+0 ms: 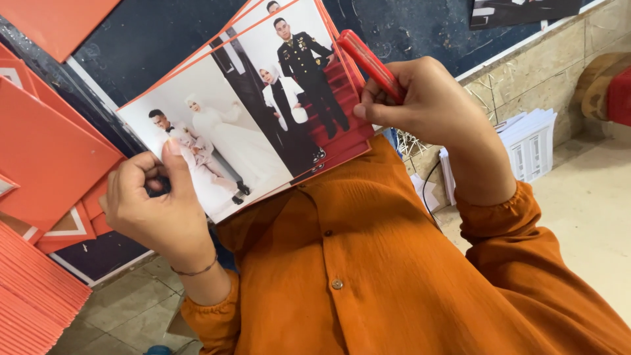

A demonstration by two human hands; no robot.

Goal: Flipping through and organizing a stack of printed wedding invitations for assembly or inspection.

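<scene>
Left hand [154, 210]: thumb is pressing flat on the top print, other fingers are curling under the near-left corner, so it's closed on the stack of photo prints [243, 112] and is pinching it from both sides. Right hand [427, 105]: fingers are wrapping shut round a red cutter-like tool [369, 64], thumb is lying along its lower side, and the tool's far end is sitting at the stack's right edge. Can't tell if a blade is out or if the tip is actually touching the paper.

The stack is being held up in the air betw. both hands, tilted, above the orange shirt [368, 263], not resting on any surface. Several prints are fanning out at the top, each w/ an orange-red border; the top one is showing two posed couples side by side.

Progress, as a judgement: the prints are looking gathered and roughly squared, tool in hand and at the edge, but no cut or separation is showing on the top sheet, so the edge work seems to be at its start or barely under way.

Further out: orange-red cards [46, 158] are lying on the dark surface [151, 59] at left, and a thick pile of orange sheets [33, 302] is sitting at lower left, so plenty of similar material is waiting nearby. White stacked paper [526, 141] is leaning by the wall on the floor [585, 210] at right.
</scene>
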